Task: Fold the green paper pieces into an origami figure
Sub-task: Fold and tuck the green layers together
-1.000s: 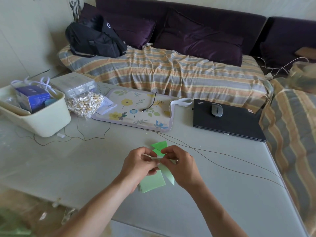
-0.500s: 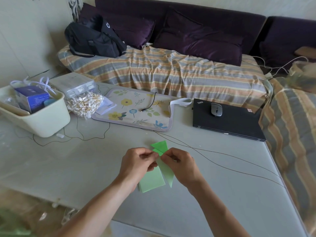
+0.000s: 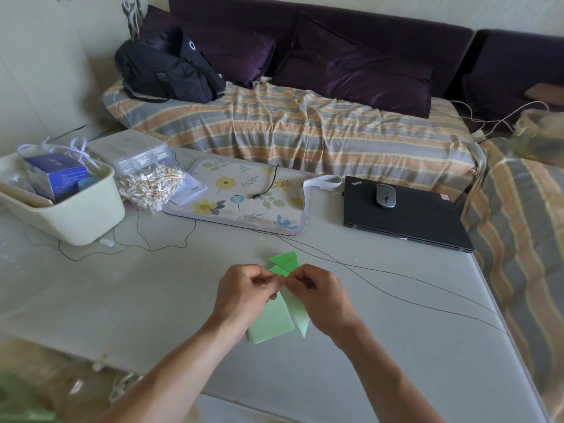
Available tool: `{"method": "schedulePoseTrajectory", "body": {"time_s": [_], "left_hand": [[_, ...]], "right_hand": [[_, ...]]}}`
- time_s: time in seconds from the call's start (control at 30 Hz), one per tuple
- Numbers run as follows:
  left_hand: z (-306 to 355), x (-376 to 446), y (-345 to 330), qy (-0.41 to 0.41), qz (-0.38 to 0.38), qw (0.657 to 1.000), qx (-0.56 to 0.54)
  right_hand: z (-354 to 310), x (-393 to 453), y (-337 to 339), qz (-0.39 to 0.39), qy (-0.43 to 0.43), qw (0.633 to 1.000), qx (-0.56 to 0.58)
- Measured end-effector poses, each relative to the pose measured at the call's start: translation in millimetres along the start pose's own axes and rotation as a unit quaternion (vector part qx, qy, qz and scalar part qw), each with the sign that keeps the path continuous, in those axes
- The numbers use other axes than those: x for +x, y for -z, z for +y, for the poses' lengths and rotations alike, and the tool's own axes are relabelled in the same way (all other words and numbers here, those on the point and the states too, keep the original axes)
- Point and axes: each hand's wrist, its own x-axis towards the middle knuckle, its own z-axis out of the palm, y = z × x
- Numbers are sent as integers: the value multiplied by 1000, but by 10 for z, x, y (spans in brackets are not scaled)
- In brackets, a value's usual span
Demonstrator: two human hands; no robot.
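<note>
A: Where is the paper?

B: The left hand (image 3: 244,291) and right hand (image 3: 320,296) meet fingertip to fingertip, both pinching the folded green paper (image 3: 282,264) at its middle. A bright flap pokes out beyond the grip; 2 pale flaps (image 3: 274,322) lie under it on the table (image 3: 396,346).

A: The step?

B: Mid-fold, I'd judge, joining pieces. Next calls for a firm crease, edges aligned.
</note>
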Motion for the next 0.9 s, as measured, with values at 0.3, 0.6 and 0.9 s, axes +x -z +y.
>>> {"method": "schedulePoseTrajectory", "body": {"time_s": [0.3, 0.6, 0.9], "left_hand": [[-35, 14, -16, 18, 8, 999, 25], [-40, 13, -17, 7, 43, 997, 70], [-44, 62, -4, 2, 63, 995, 78]], "right_hand": [[-46, -44, -70, 21, 53, 998, -30], [-50, -48, -100, 22, 49, 998, -25], [16, 5, 7, 5, -13, 1000, -19]]}}
